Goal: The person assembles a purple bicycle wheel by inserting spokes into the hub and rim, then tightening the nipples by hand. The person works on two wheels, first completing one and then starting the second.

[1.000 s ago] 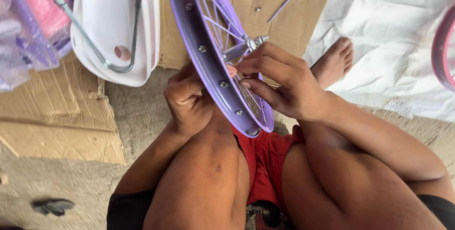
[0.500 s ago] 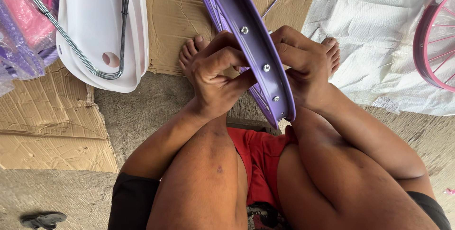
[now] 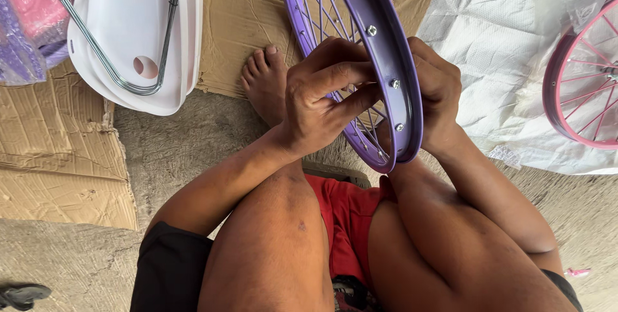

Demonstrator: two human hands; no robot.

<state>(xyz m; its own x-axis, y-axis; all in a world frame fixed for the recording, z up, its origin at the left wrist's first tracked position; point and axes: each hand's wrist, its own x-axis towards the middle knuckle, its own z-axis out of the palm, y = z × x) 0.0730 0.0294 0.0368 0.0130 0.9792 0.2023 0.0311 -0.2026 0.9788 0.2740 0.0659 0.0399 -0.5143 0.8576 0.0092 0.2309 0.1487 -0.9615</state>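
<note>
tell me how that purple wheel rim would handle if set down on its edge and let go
The purple wheel rim looks rigid, laced with thin spokes, so probably light. Round and narrow-edged, it would likely roll or topple once the left hand and right hand release it.

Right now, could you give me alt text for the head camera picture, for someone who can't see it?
A seated person grips a purple spoked bicycle wheel rim with both bare hands, left hand and right hand on opposite sides. White fenders lie on flattened cardboard at left; a pink wheel rests on a white sheet at right.
</note>
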